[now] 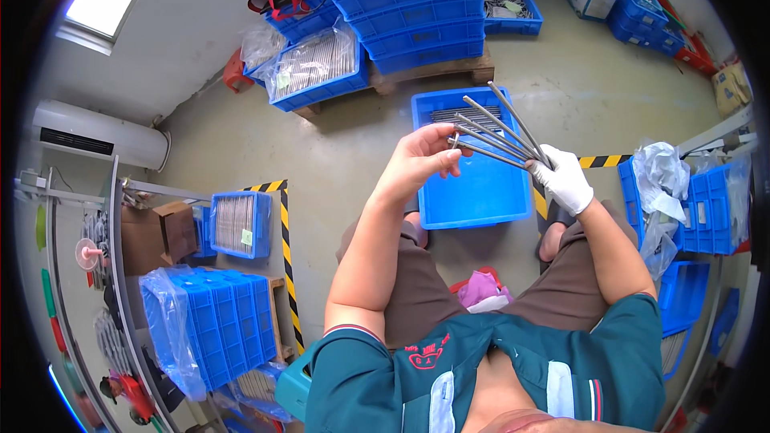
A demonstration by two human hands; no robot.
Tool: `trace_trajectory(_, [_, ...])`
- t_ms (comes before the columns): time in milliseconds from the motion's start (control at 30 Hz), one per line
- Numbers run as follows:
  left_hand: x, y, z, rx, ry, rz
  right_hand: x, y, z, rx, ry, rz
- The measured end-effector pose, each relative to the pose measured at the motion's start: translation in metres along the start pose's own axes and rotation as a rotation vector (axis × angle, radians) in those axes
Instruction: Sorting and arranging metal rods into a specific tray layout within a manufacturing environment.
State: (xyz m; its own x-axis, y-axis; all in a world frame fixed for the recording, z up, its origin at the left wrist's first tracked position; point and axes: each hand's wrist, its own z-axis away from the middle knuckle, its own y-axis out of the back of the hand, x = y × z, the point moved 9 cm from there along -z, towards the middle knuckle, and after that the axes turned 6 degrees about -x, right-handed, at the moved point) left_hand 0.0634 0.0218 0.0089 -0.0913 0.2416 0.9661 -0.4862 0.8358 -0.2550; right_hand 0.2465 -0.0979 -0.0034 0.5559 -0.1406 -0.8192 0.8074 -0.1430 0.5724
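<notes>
My right hand (564, 179), in a white glove, is closed round several thin grey metal rods (501, 135). They fan out up and to the left from its fingers. At the end of the lowest rod, my bare left hand (425, 159) pinches a small metal piece (455, 141) between thumb and fingers; its exact kind is too small to tell. Below both hands, a blue plastic crate (475, 212) stands on the floor between my feet. More metal rods (443, 115) lie at its far end, partly hidden by my left hand and the held rods.
Stacked blue crates (417, 16) stand on a wooden pallet (433, 76) ahead. Beside them, a crate of rods (317, 64) is partly wrapped in plastic. At left are more crates (228, 321) and a cardboard box (152, 234); at right, crates (706, 208) with plastic bags.
</notes>
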Motion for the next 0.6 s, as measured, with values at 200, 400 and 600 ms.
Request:
trace_trajectory(200, [0.003, 0.000, 0.002, -0.011, 0.012, -0.022, -0.020, 0.006, 0.007, 0.091, 0.134, 0.076])
trace_trajectory(400, [0.000, 0.001, 0.002, 0.022, 0.029, -0.085, -0.040, 0.016, 0.012, 0.194, 0.344, 0.151])
trace_trajectory(600, [0.003, 0.009, 0.009, 0.021, -0.040, -0.175, -0.004, -0.009, 0.004, -0.037, -0.011, -0.097])
